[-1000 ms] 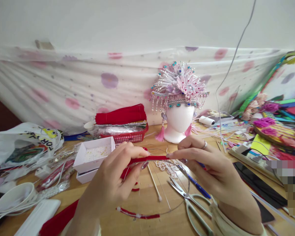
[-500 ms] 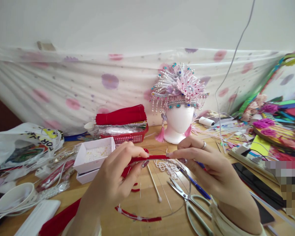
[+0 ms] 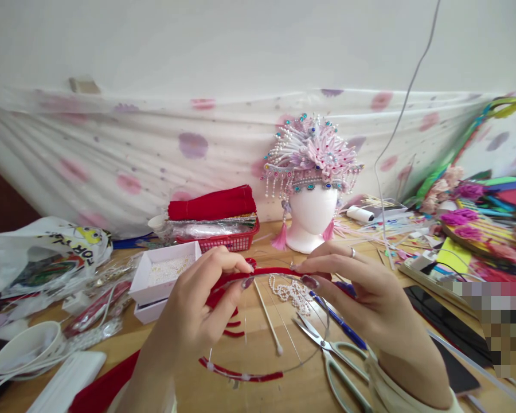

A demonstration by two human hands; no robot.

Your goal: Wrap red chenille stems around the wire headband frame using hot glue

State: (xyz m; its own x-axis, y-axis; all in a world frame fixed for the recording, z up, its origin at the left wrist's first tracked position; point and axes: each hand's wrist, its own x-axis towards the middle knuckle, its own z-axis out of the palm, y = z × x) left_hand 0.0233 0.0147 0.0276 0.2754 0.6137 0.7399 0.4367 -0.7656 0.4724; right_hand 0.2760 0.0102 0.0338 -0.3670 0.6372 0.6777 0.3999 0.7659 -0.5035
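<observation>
My left hand (image 3: 202,298) pinches a narrow red velvet strip (image 3: 275,271) between thumb and fingers. A short way along, my right hand (image 3: 361,292) pinches the same strip between thumb and index finger. It lies along the upper edge of a thin round wire frame (image 3: 328,324), held tilted above the table. More red strip (image 3: 258,377) covers part of the frame's lower edge, where whitish lumps sit. Fine wires cross the ring. Red pieces (image 3: 233,332) show beside my left hand. A white-tipped stick (image 3: 269,318) and a strand of pearl beads (image 3: 291,293) appear through the ring.
Scissors (image 3: 346,376) and a blue pen (image 3: 344,327) lie by my right hand. A white box of beads (image 3: 141,272) and a red basket (image 3: 227,241) stand behind my left. Farther back is a white mannequin head (image 3: 313,212) with a pink beaded headdress (image 3: 322,149).
The strip between my hands has gone from straight to slightly bowed, following the ring. My hands have shifted slightly left, with both still pinching it.
</observation>
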